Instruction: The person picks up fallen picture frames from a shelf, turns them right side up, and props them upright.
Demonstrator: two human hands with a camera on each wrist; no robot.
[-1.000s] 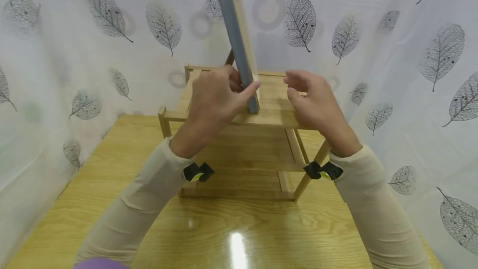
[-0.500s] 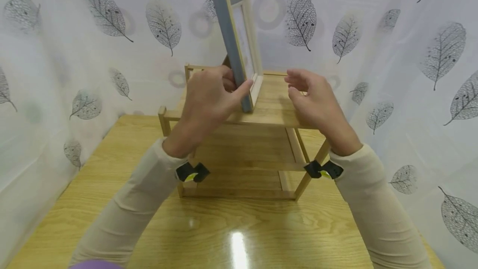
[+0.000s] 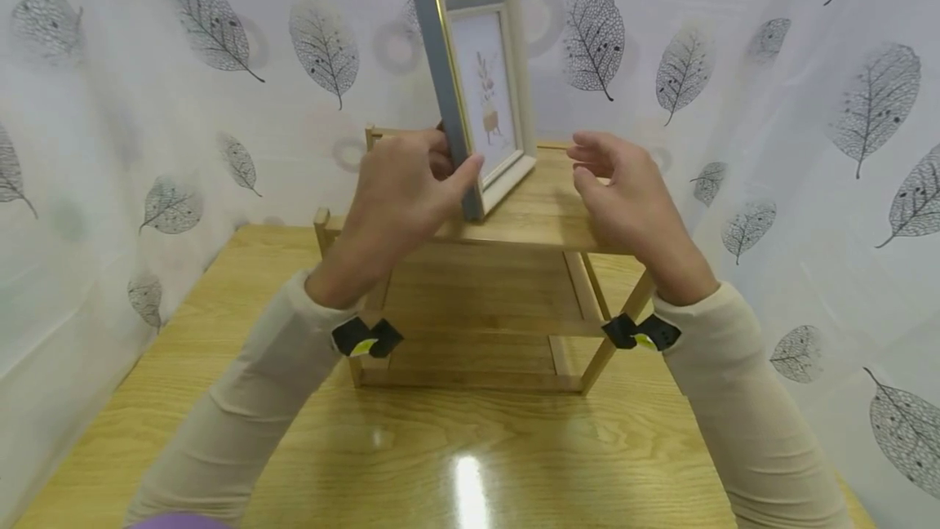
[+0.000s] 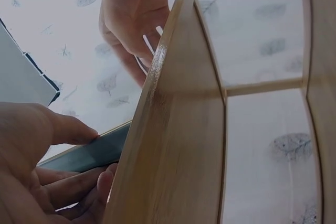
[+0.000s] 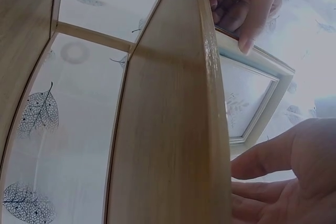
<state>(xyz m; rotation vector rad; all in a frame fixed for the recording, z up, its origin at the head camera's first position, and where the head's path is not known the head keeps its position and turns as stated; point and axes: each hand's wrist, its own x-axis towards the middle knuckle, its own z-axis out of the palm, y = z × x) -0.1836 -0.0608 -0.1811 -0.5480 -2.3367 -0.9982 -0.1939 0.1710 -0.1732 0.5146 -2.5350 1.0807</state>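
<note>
A picture frame point(image 3: 485, 88) with a cream front, a grey-blue side and a plant print stands upright on the top board of a wooden shelf point(image 3: 543, 223), angled to face right. My left hand point(image 3: 400, 198) pinches its lower left side, thumb on the front edge and fingers behind. In the left wrist view the thumb lies on the grey-blue side point(image 4: 100, 150). The right hand point(image 3: 627, 198) hovers at the right part of the top board, fingers loosely bent, apart from the picture frame. The right wrist view shows the frame's corner point(image 5: 283, 72) beyond the board.
The shelf has lower tiers point(image 3: 477, 288) and stands on a wood-grain table point(image 3: 470, 423). A pale curtain point(image 3: 220, 104) printed with leaves hangs behind and at both sides.
The picture frame has turned from edge-on so its front now shows, facing right. My left hand has moved slightly left with it. The right hand has barely moved.
</note>
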